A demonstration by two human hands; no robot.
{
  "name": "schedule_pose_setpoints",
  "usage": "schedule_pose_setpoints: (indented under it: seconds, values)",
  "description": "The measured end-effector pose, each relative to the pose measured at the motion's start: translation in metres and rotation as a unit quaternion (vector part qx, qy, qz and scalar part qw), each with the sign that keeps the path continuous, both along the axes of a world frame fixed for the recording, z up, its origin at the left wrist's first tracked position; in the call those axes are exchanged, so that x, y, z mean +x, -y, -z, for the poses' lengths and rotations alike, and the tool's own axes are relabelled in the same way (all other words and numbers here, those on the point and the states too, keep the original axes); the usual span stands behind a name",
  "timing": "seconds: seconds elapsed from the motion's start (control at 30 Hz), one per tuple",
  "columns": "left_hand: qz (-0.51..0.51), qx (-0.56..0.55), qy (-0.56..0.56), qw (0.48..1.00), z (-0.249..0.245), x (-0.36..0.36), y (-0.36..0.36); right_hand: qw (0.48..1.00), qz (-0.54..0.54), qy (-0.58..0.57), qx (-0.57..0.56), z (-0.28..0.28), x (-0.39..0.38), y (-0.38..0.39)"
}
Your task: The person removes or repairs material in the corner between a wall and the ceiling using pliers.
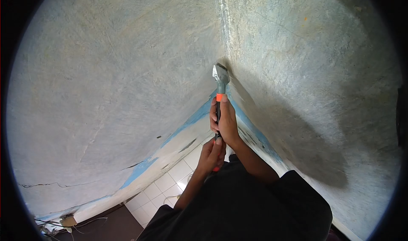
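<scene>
Both my hands grip a long-handled scraper (221,77) with a silver metal head and a black and orange handle. My right hand (227,119) is wrapped round the upper handle, just below the orange collar, with the thumb along it. Lower down, near the handle's end, my left hand (211,155) is closed on the grip. The scraper's head points up, its blade edge right at the inner corner where the left wall (127,79) and the right wall (293,71) meet. Both walls have a worn, patchy grey surface.
A blue painted band (187,124) runs low along both walls above a whitish strip. Below lies a white tiled floor (163,183). At the lower left are a dark brown surface (112,226) and a small box with cables (68,221). A crack crosses the left wall.
</scene>
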State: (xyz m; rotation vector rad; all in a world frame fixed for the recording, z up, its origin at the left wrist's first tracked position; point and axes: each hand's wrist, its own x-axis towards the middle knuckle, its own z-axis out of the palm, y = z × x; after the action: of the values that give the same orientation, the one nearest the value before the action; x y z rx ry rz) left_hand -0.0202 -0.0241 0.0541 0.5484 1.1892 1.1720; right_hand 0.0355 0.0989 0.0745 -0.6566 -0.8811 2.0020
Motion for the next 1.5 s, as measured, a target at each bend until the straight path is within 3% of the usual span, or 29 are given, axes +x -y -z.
schedule_pose_setpoints:
  seconds: [0.57,0.77,1.5]
  values:
    - [0.034,0.017,0.0,0.999,-0.029,-0.023,0.001,1.0,0.008,-0.01,0.003,-0.017,-0.012,0.0]
    - [0.035,-0.006,-0.053,0.998,-0.037,-0.034,0.008,0.999,0.008,-0.036,-0.019,-0.014,-0.019,0.003]
    - [-0.004,-0.038,-0.075,0.996,-0.064,-0.027,0.019,0.998,-0.03,-0.051,-0.021,-0.029,-0.017,0.01]
